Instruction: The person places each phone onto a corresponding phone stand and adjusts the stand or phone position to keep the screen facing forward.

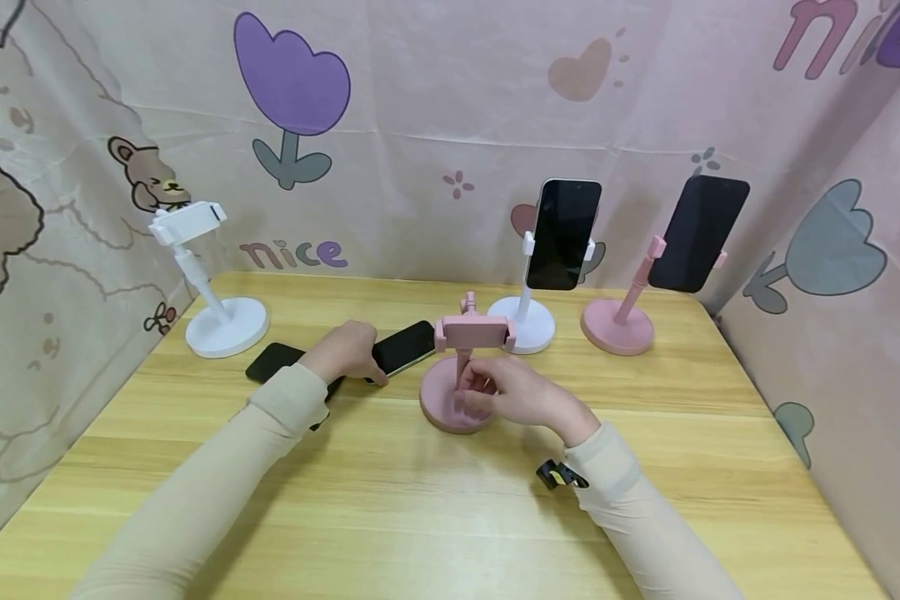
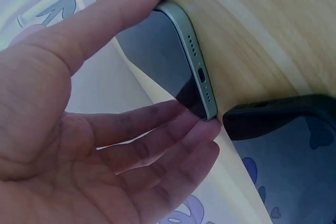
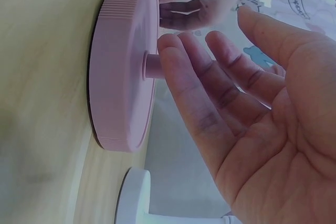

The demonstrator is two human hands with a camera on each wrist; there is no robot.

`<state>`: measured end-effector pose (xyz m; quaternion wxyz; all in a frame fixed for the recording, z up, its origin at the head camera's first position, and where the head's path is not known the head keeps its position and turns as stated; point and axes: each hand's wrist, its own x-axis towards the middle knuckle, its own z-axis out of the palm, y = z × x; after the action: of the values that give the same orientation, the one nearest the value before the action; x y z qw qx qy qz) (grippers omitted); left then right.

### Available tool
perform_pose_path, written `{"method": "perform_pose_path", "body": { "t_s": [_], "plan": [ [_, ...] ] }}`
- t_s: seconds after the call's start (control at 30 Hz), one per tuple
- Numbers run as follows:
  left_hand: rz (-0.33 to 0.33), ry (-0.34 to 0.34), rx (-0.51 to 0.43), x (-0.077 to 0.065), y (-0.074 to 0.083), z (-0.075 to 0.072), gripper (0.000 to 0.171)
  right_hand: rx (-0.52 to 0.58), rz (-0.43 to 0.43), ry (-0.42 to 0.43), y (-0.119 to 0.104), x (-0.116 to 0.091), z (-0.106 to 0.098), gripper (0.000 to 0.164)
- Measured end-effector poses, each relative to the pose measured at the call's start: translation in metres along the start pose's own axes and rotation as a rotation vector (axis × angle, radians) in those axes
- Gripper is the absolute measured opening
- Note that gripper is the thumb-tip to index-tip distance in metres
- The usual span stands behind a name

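Well, patterned cloth (image 1: pixel 420 200) backs the wooden table (image 1: pixel 420 517), where the left hand (image 1: pixel 347 350) pinches a phone (image 1: pixel 407 345) beside the pink stand (image 1: pixel 462 362), right hand (image 1: pixel 523 392) relaxed near its stem (image 3: pixel 154 66); only left wrist shows the port (image 2: pixel 201 75)

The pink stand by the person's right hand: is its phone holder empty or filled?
Empty: the holder on that pink stand shows its bare pink face, with no phone in it.
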<state>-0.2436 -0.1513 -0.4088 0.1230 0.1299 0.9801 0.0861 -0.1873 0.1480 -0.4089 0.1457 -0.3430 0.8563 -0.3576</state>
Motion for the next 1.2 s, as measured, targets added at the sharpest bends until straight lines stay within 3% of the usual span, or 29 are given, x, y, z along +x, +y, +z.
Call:
{"method": "perform_pose_path", "body": {
  "t_s": [0.67, 0.93, 1.2],
  "plan": [
    [0.023, 0.044, -0.086, -0.016, -0.002, 0.008, 0.05, -0.003, 0.021, -0.017, -0.003, 0.0, 0.003, 0.008],
    [0.023, 0.085, -0.162, -0.027, -0.001, 0.015, 0.051, 0.001, 0.021, -0.019, -0.004, 0.0, 0.006, 0.017],
    [0.026, 0.126, -0.18, -0.039, 0.003, 0.021, 0.053, -0.014, 0.041, -0.008, -0.006, 0.001, 0.009, 0.03]
  ]
}}
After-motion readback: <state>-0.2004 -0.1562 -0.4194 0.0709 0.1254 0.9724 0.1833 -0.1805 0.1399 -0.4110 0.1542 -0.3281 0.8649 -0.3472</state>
